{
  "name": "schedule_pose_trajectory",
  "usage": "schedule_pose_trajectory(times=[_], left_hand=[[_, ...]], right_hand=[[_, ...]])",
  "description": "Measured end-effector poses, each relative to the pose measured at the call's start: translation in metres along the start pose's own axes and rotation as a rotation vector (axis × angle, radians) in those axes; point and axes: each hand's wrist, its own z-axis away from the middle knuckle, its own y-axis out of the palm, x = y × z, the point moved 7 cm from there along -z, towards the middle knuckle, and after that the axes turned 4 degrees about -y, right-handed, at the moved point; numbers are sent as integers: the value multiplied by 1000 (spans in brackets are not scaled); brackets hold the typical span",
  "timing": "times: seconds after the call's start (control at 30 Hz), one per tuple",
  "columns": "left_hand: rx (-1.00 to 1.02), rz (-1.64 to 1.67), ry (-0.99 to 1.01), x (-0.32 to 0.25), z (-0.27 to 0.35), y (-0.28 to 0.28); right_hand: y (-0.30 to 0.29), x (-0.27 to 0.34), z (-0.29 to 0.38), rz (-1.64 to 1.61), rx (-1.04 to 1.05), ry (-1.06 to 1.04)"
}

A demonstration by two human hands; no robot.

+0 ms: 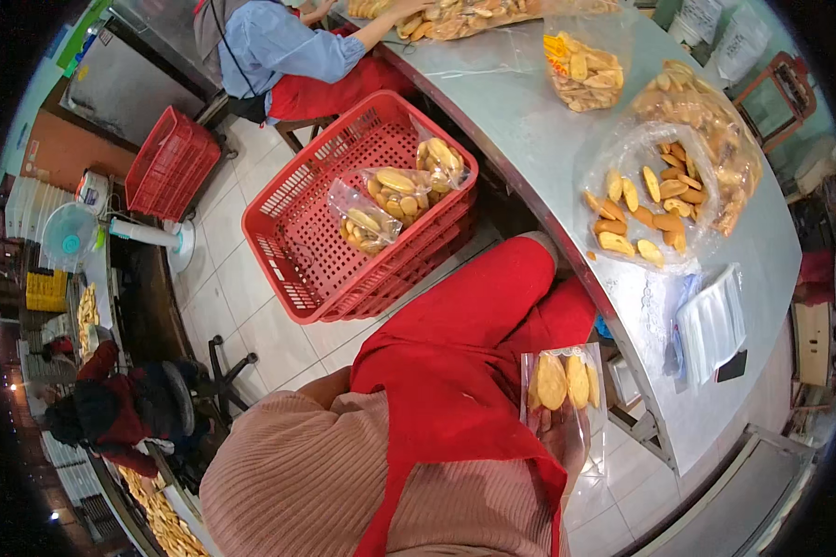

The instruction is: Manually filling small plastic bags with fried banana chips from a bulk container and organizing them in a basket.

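Observation:
My right hand is behind a clear plastic bag of flat yellow-brown baked pieces, held upright beside my red apron; its fingers show through the film. My left hand lies low at my left side, mostly hidden by my ribbed sleeve, with only a bit of skin showing. On the metal table, a large open plastic bag has its mouth towards me, with loose baked pieces spread on the film. A stack of flat clear bags lies nearer to me on the table.
A red plastic crate, stacked on others, holds several filled bags. Another filled bag stands on the table. A co-worker in blue sleeves sits at the far end. A second person works at the left. A white fan stands near another red crate.

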Motion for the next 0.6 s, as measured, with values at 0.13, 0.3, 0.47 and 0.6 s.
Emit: schedule_pose_trajectory(times=[0.13, 0.3, 0.47, 0.6], left_hand=[[63, 19, 21, -29, -7, 10], [131, 67, 17, -41, -1, 28], [120, 142, 81, -76, 14, 9], [104, 221, 128, -90, 27, -7]], right_hand=[[-6, -14, 0, -110, 52, 30], [1, -32, -3, -236, 84, 133], [-10, -39, -6, -151, 65, 121], [-10, -40, 1, -218, 97, 166]])
